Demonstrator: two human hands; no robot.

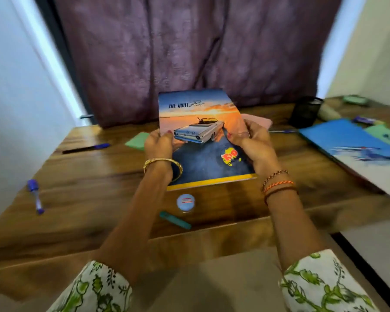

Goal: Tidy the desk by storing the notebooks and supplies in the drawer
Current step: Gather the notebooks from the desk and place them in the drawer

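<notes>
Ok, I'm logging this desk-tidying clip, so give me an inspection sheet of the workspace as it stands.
Surface: wooden desk, mostly bare.
Job's things: car-cover notebook held tilted, lower edge near the desk; blue notebook lying at right; purple pen at left.
Clutter: small round tub and teal stick near the front edge; black mesh cup at the back.
Grippers: left hand and right hand grip the notebook's side edges.
Cables: nothing seen.
Surroundings: purple curtain behind; drawer not in view.
</notes>
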